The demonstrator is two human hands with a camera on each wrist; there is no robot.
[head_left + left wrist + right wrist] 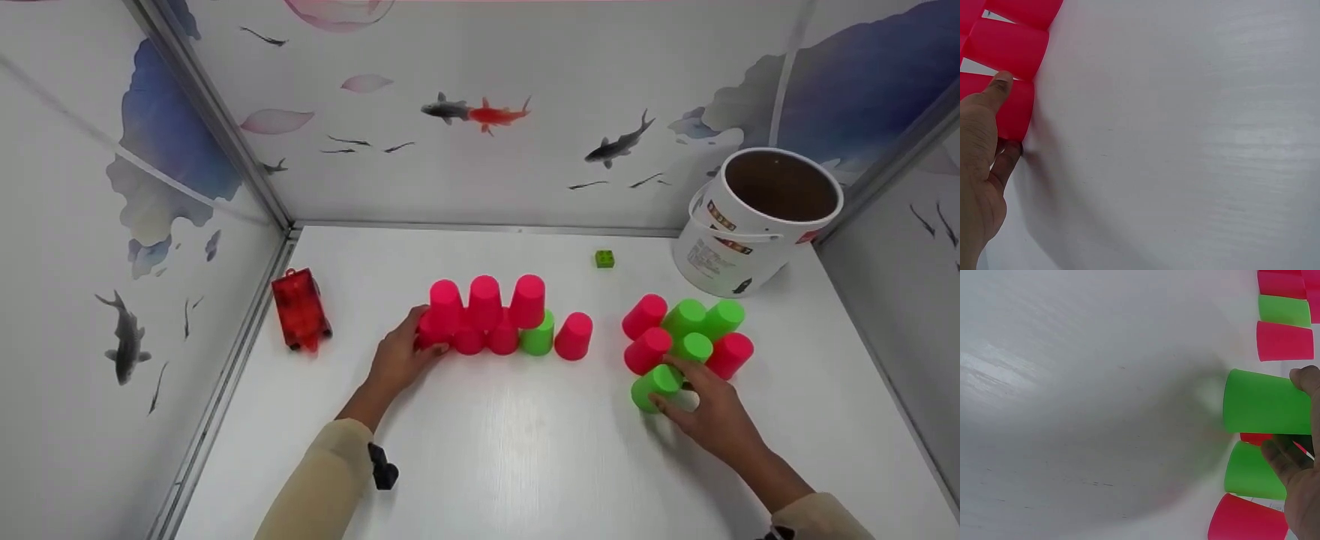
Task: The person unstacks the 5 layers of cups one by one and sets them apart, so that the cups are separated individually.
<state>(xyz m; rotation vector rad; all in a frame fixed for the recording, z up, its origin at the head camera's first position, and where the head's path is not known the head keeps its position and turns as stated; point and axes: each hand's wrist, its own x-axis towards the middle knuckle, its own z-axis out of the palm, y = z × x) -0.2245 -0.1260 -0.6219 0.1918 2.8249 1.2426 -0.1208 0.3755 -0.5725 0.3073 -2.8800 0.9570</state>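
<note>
My left hand [399, 360] grips the leftmost pink cup [1015, 109] in the bottom row of a small cup wall, thumb on the near side. Three upside-down pink cups [485, 301] form the upper row. Below them the row continues with pink cups and a green cup [537, 339] at its right end. Another pink cup [574, 337] stands just right of that. With thumb and fingers, my right hand [712, 416] holds an upside-down green cup [1266, 403] at the front of a loose cluster of pink and green cups [685, 318].
A white bucket [720, 259] stands in the back right corner. Near the back edge lies a small green toy block [604, 259]. At the left is a red toy vehicle [300, 309]. Printed panels wall in the white table [495, 450] at left, back and right.
</note>
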